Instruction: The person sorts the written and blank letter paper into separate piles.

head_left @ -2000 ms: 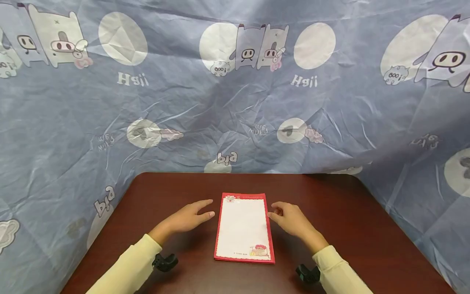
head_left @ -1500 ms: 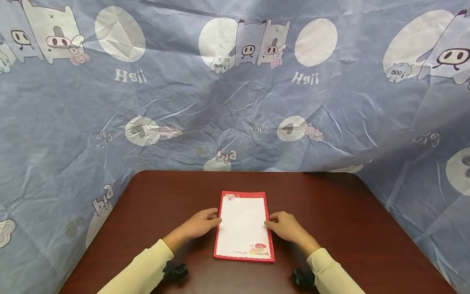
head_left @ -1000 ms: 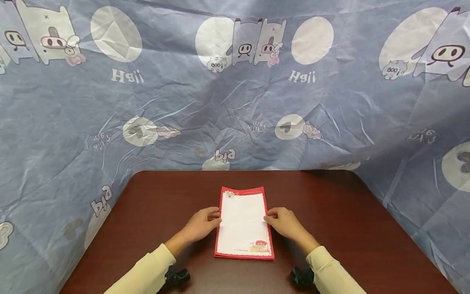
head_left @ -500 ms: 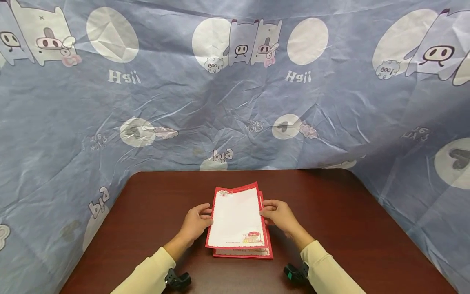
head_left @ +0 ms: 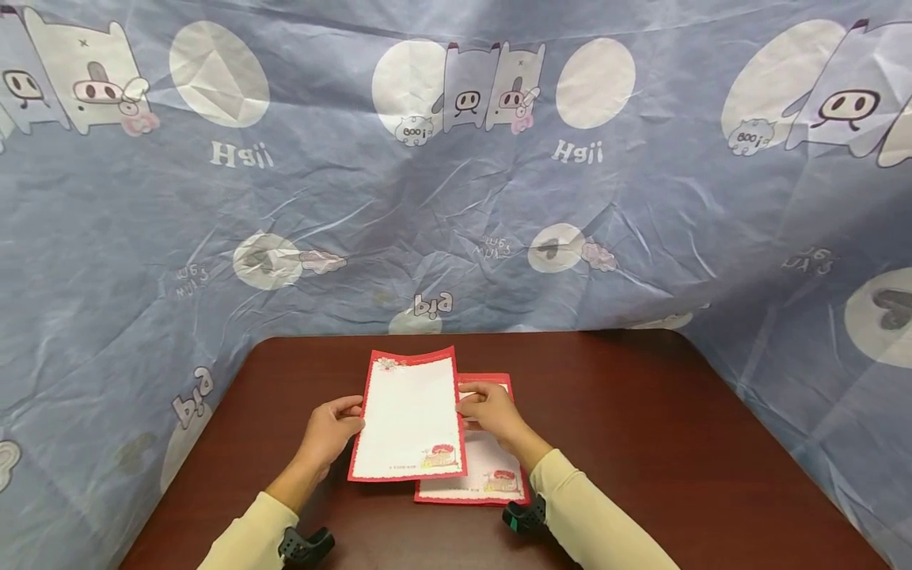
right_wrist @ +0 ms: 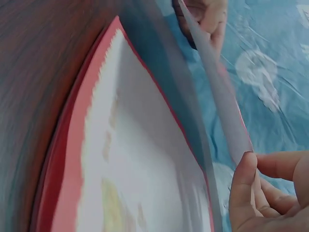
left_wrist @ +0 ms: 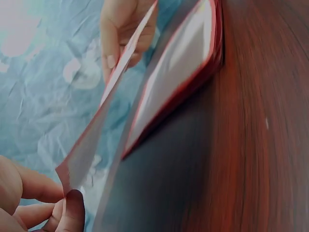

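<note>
Wrinkled blue cloth [head_left: 399,198] printed with cartoon pigs hangs behind my dark reddish-brown desk [head_left: 613,443]. Both my hands are grasping one sheet [head_left: 409,416], white with a red border: my left hand [head_left: 328,434] pinches its left edge between thumb and fingers, and my right hand [head_left: 495,416] pinches the right edge. I hold it raised, apart from the pile [head_left: 492,467] of matching paper lying on the desk, and from above it overlaps the pile's left part. Cream sleeves [head_left: 598,514] cover my forearms, with a black device [head_left: 306,546] at each wrist.
</note>
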